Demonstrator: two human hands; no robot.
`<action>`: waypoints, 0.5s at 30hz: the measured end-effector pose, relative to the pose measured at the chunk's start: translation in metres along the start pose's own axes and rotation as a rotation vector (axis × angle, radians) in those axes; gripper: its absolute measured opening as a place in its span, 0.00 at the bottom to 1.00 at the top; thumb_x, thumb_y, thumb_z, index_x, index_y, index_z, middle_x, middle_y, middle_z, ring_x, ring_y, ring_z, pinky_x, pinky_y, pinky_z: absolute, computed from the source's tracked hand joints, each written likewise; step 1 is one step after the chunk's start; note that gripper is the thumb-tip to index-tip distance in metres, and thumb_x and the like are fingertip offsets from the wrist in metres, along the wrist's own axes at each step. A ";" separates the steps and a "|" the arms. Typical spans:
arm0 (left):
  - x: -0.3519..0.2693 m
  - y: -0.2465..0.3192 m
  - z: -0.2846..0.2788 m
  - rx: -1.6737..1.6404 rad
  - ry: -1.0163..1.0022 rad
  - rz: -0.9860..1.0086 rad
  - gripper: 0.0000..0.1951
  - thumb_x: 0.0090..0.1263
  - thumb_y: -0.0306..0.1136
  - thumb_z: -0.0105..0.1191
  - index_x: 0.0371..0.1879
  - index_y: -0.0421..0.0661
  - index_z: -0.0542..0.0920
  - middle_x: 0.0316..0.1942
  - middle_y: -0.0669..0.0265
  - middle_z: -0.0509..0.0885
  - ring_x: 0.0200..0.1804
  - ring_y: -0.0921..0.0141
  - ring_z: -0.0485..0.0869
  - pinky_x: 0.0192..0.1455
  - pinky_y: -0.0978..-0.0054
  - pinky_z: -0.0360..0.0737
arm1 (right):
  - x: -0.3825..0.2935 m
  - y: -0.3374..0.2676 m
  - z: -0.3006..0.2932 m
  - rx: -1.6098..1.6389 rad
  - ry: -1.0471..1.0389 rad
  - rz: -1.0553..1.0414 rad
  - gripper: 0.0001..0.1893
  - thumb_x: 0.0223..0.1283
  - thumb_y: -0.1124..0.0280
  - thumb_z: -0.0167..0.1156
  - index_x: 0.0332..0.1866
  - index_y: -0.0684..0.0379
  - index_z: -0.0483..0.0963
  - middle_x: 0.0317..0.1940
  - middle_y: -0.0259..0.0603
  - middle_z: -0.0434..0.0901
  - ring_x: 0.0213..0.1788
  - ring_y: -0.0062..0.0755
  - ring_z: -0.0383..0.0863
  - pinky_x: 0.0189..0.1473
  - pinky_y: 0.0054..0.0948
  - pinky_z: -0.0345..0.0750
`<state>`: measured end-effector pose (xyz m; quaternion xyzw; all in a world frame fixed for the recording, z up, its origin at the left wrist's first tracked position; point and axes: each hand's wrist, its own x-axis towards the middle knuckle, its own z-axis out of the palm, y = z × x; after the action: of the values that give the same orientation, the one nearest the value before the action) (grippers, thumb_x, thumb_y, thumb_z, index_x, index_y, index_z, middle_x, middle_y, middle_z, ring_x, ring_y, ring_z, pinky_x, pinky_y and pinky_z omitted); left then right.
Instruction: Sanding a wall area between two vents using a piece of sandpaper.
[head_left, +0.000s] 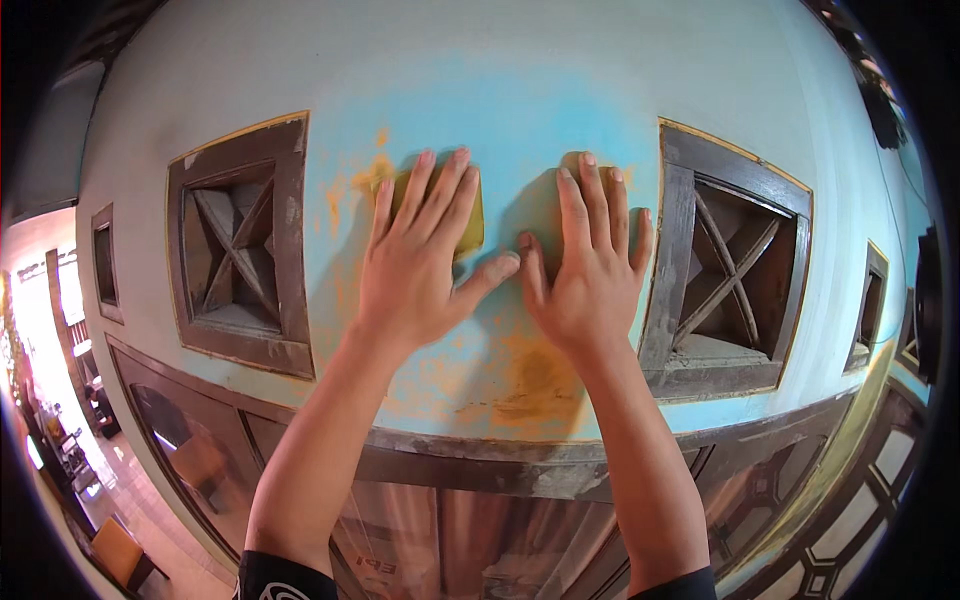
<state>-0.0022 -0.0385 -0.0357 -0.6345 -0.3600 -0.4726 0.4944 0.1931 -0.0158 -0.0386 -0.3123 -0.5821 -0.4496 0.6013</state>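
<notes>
My left hand (420, 262) is pressed on a painted wall (487, 97), its fingers spread over a yellow-olive sheet, apparently sandpaper (471, 225). The sheet shows past the fingertips and along the index finger; the rest is hidden under the hand. To the right, my right hand (589, 262) lies against the same wall with fingers apart, and I see nothing held in it. The two thumbs nearly meet. Pale blue paint around both hands is worn into orange patches (536, 375), the biggest below the right hand.
Brown wooden vent frames with crossed slats flank my hands, one at left (295, 247) and one at right (679, 202). Below runs a worn wooden beam (480, 469) above glass panes (397, 525). A chair (116, 551) stands on the floor far below at left.
</notes>
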 end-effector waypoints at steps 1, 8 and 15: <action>-0.008 0.001 -0.001 -0.006 -0.035 -0.005 0.44 0.77 0.65 0.55 0.82 0.43 0.67 0.86 0.63 0.63 0.88 0.56 0.54 0.88 0.45 0.49 | 0.001 0.001 0.000 -0.002 0.003 -0.003 0.34 0.69 0.54 0.61 0.78 0.54 0.70 0.83 0.39 0.66 0.86 0.48 0.61 0.84 0.60 0.45; 0.076 -0.039 0.001 0.026 0.114 -0.040 0.44 0.79 0.67 0.49 0.83 0.44 0.65 0.87 0.63 0.61 0.89 0.56 0.53 0.89 0.47 0.47 | 0.004 -0.021 -0.004 -0.008 -0.020 0.000 0.34 0.70 0.52 0.60 0.79 0.54 0.70 0.84 0.40 0.66 0.87 0.47 0.58 0.85 0.60 0.44; 0.012 -0.022 -0.001 0.009 0.060 -0.032 0.42 0.80 0.64 0.51 0.83 0.44 0.65 0.87 0.63 0.61 0.88 0.57 0.54 0.89 0.47 0.48 | 0.000 -0.004 -0.002 -0.020 -0.016 0.009 0.34 0.69 0.53 0.62 0.77 0.54 0.71 0.84 0.40 0.65 0.87 0.47 0.58 0.84 0.61 0.45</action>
<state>-0.0191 -0.0339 -0.0181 -0.6121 -0.3574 -0.4975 0.5002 0.1900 -0.0189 -0.0398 -0.3245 -0.5811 -0.4500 0.5954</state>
